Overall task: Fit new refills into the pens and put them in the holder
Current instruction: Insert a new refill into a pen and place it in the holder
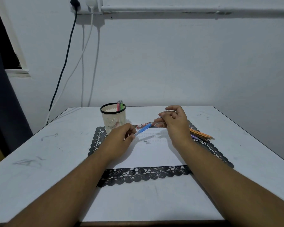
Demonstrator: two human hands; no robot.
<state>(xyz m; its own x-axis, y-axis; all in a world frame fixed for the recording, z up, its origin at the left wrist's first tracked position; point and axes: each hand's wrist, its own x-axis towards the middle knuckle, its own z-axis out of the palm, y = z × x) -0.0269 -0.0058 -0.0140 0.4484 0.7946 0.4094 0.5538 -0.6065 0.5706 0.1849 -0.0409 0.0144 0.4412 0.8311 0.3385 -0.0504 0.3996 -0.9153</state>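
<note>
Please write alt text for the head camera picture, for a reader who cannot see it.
A left hand holds a blue pen over white paper while the right hand pinches something thin at its far end. A holder with pens stands behind.

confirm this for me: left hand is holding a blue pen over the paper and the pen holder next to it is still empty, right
Not quite. The head view shows the holder already has pens standing in it, pink and green ones. The rest holds: the left hand grips the blue pen over the paper.
</note>
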